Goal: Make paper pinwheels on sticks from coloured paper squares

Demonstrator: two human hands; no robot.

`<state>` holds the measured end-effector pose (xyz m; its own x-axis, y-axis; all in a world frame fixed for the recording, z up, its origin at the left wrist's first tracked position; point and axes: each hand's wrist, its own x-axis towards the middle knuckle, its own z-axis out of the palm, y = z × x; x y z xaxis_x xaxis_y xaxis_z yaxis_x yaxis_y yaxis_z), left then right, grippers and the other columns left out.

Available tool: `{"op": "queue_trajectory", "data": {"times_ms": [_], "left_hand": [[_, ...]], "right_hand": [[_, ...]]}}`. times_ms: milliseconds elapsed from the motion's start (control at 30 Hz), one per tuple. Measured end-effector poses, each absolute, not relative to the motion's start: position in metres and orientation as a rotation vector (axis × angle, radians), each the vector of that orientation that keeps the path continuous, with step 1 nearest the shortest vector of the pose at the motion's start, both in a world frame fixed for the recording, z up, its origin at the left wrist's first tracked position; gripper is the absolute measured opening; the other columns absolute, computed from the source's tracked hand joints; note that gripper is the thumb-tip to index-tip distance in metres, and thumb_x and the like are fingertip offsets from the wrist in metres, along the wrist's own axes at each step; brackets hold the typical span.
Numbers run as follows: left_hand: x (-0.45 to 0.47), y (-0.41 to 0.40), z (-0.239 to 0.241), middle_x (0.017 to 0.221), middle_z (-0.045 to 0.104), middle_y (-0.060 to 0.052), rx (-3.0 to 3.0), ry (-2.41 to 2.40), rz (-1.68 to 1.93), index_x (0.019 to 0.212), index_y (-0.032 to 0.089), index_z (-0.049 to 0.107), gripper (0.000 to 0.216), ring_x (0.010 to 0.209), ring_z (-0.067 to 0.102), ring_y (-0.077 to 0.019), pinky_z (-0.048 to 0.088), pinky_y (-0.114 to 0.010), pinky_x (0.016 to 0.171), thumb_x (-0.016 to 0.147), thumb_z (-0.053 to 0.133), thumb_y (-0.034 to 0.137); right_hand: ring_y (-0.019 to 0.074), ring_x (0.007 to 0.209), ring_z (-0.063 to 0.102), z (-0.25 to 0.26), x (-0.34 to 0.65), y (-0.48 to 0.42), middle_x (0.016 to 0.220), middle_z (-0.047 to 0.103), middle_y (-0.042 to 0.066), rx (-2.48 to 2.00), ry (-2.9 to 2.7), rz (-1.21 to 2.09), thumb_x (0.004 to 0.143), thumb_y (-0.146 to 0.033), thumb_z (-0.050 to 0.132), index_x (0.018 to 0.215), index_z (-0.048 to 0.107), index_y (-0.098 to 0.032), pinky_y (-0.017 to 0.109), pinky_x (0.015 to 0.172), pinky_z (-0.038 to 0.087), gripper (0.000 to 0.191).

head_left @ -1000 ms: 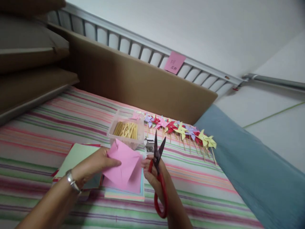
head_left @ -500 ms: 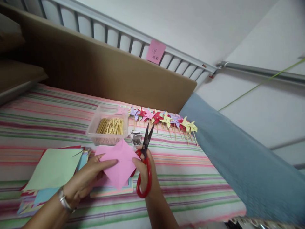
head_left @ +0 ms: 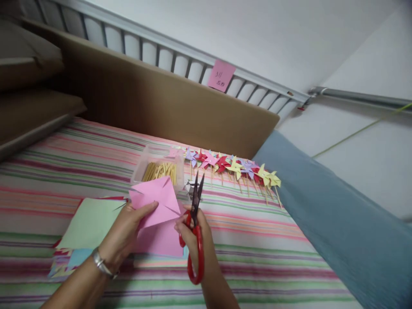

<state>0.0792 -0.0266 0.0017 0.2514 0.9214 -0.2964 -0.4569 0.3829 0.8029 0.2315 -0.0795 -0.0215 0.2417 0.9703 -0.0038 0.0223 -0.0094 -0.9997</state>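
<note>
My left hand (head_left: 127, 229) pinches a pink paper square (head_left: 154, 201) with cuts running in from its corners and holds it up over the striped bedsheet (head_left: 257, 240). My right hand (head_left: 189, 234) grips red-handled scissors (head_left: 195, 227), blades pointing away and slightly parted, just right of the paper. A silver bracelet sits on my left wrist. Under the held sheet lies a stack of coloured paper squares (head_left: 157, 242), pink on top.
A clear plastic box of wooden sticks (head_left: 159, 171) stands behind the paper. A row of finished paper pinwheels (head_left: 234, 167) lies to its right. More paper sheets, a green one (head_left: 88, 223) on top, lie left. Cardboard (head_left: 161, 107) lines the railing; a blue cloth (head_left: 322, 223) covers the right.
The pink square has been turned and raised a little in my left hand. The scissors stay in my right hand, close beside the paper. The camera view has shifted slightly.
</note>
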Motion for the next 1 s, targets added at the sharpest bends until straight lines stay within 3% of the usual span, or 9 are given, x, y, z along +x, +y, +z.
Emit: {"op": "queue_trajectory", "data": {"times_ms": [133, 367, 667, 1000], "left_hand": [[0.042, -0.008, 0.009, 0.074, 0.075, -0.004, 0.763, 0.992, 1.116, 0.08, 0.013, 0.071, 0.024, 0.069, 0.067, -0.0196, 0.05, -0.027, 0.067, 0.059, 0.08, 0.023], [0.014, 0.001, 0.019, 0.076, 0.075, -0.008, 0.777, 1.056, 1.056, 0.081, 0.012, 0.072, 0.029, 0.069, 0.068, -0.0227, 0.051, -0.031, 0.066, 0.057, 0.08, 0.026], [0.01, 0.002, 0.018, 0.077, 0.075, -0.008, 0.771, 1.016, 1.028, 0.083, 0.01, 0.072, 0.03, 0.066, 0.067, -0.0201, 0.051, -0.028, 0.063, 0.056, 0.08, 0.022], [0.012, 0.0, 0.021, 0.074, 0.075, -0.007, 0.749, 0.993, 0.993, 0.082, 0.01, 0.072, 0.026, 0.063, 0.065, -0.0167, 0.049, -0.024, 0.06, 0.059, 0.08, 0.019]], "right_hand": [[0.0131, 0.062, 0.053, -0.013, 0.233, -0.084, 0.072, 0.057, 0.0, -1.394, -1.272, 1.243, 0.075, -0.031, 0.062, 0.108, 0.055, -0.017, 0.024, 0.056, 0.042, 0.037], [0.0086, 0.05, 0.042, -0.006, 0.229, -0.093, 0.06, 0.049, -0.003, -1.478, -1.539, 1.42, 0.078, -0.044, 0.059, 0.101, 0.062, -0.017, 0.02, 0.047, 0.033, 0.036], [0.0079, 0.047, 0.035, -0.002, 0.225, -0.093, 0.053, 0.039, -0.007, -1.574, -1.585, 1.466, 0.075, -0.034, 0.061, 0.095, 0.065, -0.017, 0.02, 0.046, 0.029, 0.026], [0.0093, 0.051, 0.041, 0.004, 0.221, -0.097, 0.055, 0.043, -0.005, -1.65, -1.568, 1.462, 0.074, -0.029, 0.061, 0.095, 0.066, -0.016, 0.02, 0.047, 0.03, 0.025]]}}
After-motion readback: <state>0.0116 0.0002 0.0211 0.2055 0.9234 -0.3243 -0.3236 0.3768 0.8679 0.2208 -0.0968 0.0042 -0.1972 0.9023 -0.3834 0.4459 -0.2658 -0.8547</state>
